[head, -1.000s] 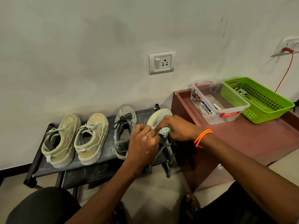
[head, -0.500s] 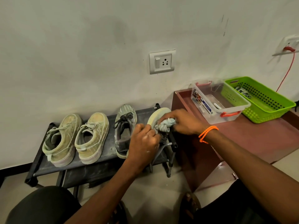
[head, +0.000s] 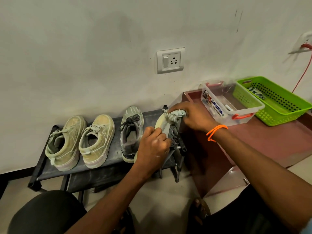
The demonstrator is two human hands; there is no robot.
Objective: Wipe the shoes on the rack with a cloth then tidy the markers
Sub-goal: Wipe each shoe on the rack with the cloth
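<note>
Since the earlier frames our right hand [head: 192, 115] has carried the cloth [head: 175, 114] from the middle of the tipped shoe [head: 163, 124] up to its toe, toward the back right corner of the rack [head: 108, 159]. That hand is clenched around the bunched cloth, pressing it on the pale sole edge. Our left hand [head: 154, 146] grasps the same shoe lower down, near its heel, holding it tilted on its side at the rack's right end.

The shoe's long axis runs from the rack's front edge toward the wall, so the cloth sits at the far end and the left hand at the near end; the right hand is the nearer one to the unwiped toe. We judge the next strokes run along that axis.

Left of it stands its grey mate [head: 132, 132], then the tan pair [head: 81, 141], all dusty. On the surface to the right, the clear box [head: 231, 105] with a marker and the green basket [head: 273, 100] wait untouched.
</note>
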